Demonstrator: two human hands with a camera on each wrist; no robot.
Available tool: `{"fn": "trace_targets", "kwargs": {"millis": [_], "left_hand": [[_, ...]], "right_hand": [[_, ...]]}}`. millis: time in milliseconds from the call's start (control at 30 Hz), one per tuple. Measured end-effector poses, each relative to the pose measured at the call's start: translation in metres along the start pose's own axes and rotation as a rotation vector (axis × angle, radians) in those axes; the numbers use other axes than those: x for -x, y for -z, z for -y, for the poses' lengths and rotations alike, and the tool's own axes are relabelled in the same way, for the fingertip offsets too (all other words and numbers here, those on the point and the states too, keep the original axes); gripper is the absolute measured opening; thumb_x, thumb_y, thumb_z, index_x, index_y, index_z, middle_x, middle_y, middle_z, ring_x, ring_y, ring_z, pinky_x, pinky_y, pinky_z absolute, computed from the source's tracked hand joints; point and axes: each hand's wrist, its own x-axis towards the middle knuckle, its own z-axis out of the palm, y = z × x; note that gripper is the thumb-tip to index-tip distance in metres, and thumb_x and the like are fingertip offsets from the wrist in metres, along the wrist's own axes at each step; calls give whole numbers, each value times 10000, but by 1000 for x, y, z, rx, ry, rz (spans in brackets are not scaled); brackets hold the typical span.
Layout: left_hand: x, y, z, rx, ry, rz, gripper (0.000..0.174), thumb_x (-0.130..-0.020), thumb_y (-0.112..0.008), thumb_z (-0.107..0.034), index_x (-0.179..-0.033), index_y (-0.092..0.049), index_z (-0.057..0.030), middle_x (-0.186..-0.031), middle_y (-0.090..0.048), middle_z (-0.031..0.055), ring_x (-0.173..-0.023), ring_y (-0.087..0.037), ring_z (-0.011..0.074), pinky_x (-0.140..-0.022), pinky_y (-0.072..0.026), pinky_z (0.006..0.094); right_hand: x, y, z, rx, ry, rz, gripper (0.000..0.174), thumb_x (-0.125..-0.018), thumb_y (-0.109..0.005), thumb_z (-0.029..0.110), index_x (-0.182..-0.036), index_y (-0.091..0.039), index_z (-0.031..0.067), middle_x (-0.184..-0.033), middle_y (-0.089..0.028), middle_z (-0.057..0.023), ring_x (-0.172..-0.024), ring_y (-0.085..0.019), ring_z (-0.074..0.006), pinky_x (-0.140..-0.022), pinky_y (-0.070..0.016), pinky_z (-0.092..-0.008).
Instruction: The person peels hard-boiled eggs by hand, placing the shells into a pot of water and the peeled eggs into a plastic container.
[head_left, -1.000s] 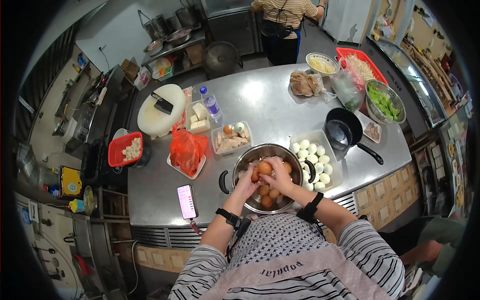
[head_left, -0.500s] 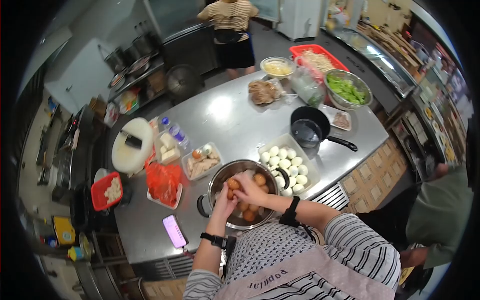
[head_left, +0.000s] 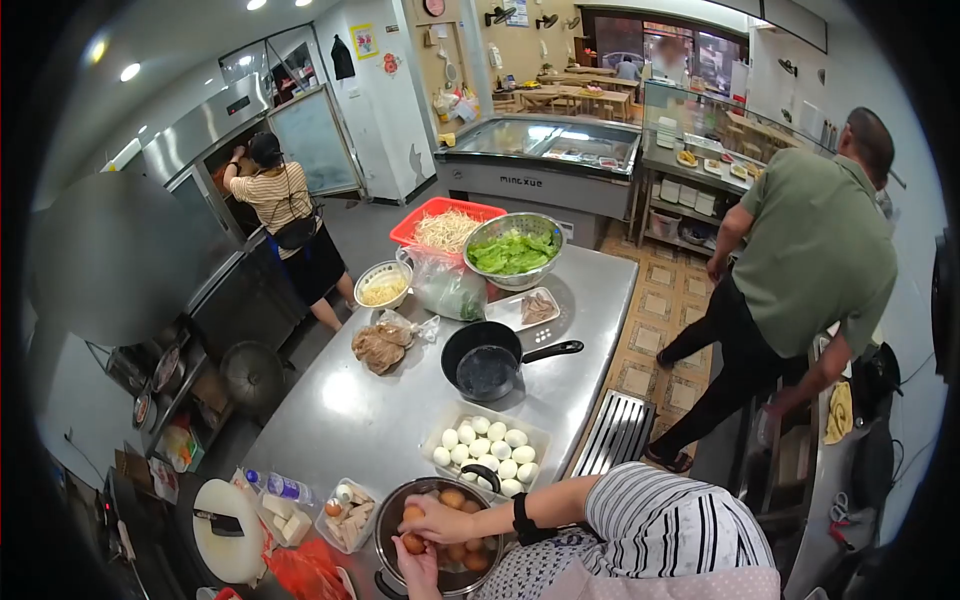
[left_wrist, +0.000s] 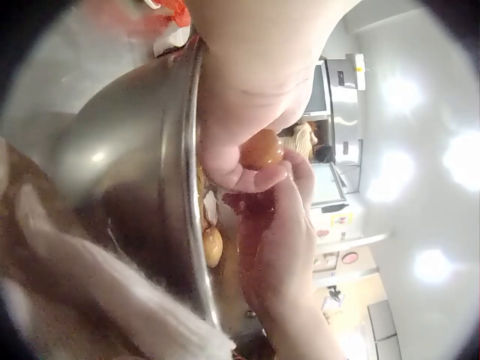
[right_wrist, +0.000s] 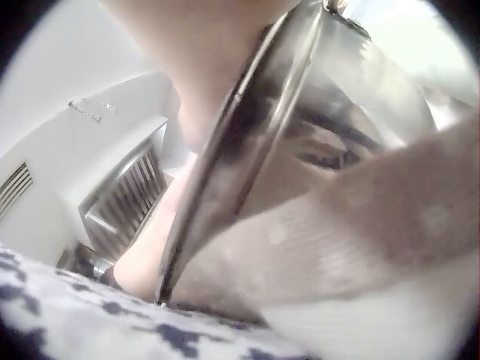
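In the head view both hands are close together over a steel pot point(head_left: 384, 522) with brown eggs point(head_left: 474, 560) inside. My left hand point(head_left: 421, 570) grips a brown egg point(head_left: 413, 543), its fingers curled around the shell. Just above it, my right hand point(head_left: 447, 523) holds another brown egg point(head_left: 412, 513) at its fingertips. The left wrist view shows a brown egg point(left_wrist: 262, 149) between curled fingers, right beside the pot's steel wall point(left_wrist: 127, 127). In the right wrist view, the pot rim point(right_wrist: 225, 135) and apron fabric hide most of the hand work.
A tray of peeled white eggs point(head_left: 497, 452) stands beside the pot, with a black saucepan point(head_left: 480, 372) behind it. A container of pale pieces point(head_left: 347, 522) sits left. Farther back are a colander of greens point(head_left: 512, 252) and a red basket point(head_left: 404, 232). A person point(head_left: 815, 240) bends at right.
The head view has swung up and to the right, bringing the dining area into sight and shifting the pot lower in the frame. Both hands stay over the pot with eggs.
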Motion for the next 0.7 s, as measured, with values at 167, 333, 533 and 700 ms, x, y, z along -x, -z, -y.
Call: {"fn": "trace_targets", "kwargs": {"millis": [167, 333, 533, 700], "left_hand": [[-3, 4, 2, 28, -14, 14, 421, -933, -417, -490, -1057, -532, -104, -936, -597, 37, -715, -566, 156, -538, -455, 222], [-1, 3, 3, -65, -69, 34, 444, -944, -381, -492, -1129, -510, -109, -1017, -586, 34, -801, -579, 149, -597, -453, 233], [-2, 2, 7, -197, -7, -43, 377, -964, -352, -449, -1154, -497, -157, -1057, -574, 10, -920, -564, 156, -692, -453, 282], [3, -2, 10, -504, 25, -211, 380, -980, -342, -398, -1224, -464, -134, -1083, -569, 34, -949, -560, 168, -791, -455, 300]], "right_hand": [[-7, 12, 16, 39, -40, -105, 524, -744, -635, 123, -1255, -521, 153, -1141, -422, -156, -1032, -441, -333, -910, -364, -407], [-2, 3, -2, 1, 27, 74, 552, -794, -605, 114, -1321, -444, 138, -1169, -411, -160, -1071, -434, -319, -928, -361, -389], [-2, 4, -1, -59, -30, 184, 426, -872, -517, 116, -1293, -456, 117, -1204, -402, -155, -1093, -448, -319, -952, -367, -352], [2, -15, -36, -164, -389, 96, 332, -913, -508, 237, -1135, -480, -9, -883, -598, -173, -851, -619, -254, -740, -498, -352]]}}
